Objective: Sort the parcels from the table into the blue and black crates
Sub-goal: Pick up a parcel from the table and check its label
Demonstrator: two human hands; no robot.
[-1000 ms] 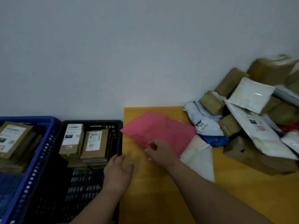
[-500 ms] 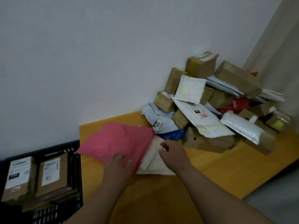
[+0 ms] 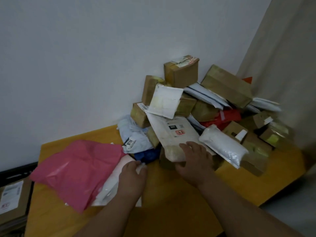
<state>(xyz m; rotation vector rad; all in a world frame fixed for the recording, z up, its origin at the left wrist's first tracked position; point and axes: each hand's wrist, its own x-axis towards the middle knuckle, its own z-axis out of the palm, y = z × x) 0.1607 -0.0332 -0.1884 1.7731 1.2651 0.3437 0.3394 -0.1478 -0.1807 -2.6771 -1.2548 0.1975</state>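
nearest the camera, the left hand (image 3: 131,178) rested on a white mailer (image 3: 109,190), its fingertips seemingly pinching the far edge, though blur made the grip hard to judge. that mailer lay half under a pink bag (image 3: 78,170) on the yellow table (image 3: 171,211). just right of it, the right hand (image 3: 195,161) lay with fingers spread and fairly straight over the near end of a long white envelope (image 3: 172,132), touching but not clearly gripping it. at the left edge, part of the black crate (image 3: 17,170) showed with brown boxes (image 3: 12,200) already inside; the blue crate was out of view. farther back, against the wall, a big pile (image 3: 205,106) of cardboard boxes, white mailers and a red bag (image 3: 222,118) sat unsorted. judged from this, some parcels were done, but most of the work remained, and no parcel was lifted yet.
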